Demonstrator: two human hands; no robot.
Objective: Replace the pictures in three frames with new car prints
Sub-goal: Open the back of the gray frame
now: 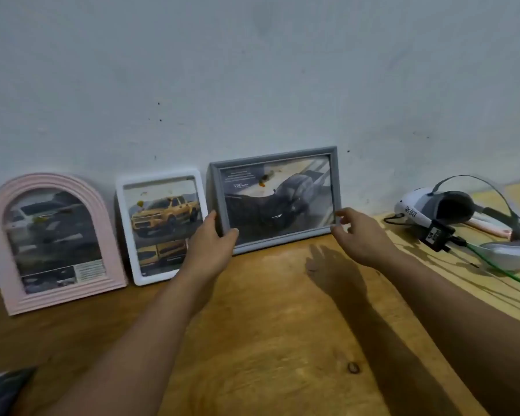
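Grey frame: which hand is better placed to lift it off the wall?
Left, probably. The left hand already holds the grey frame at its lower left corner; the right hand only nears the lower right corner, fingers loose.

Dim, even indoor light with a cool cast on the wall (252, 70). The right hand (364, 235) throws a soft shadow on the wooden table (282, 340) toward 6 o'clock. The whole view is slightly soft; wide-angle bending shows at 9 and 3 o'clock.
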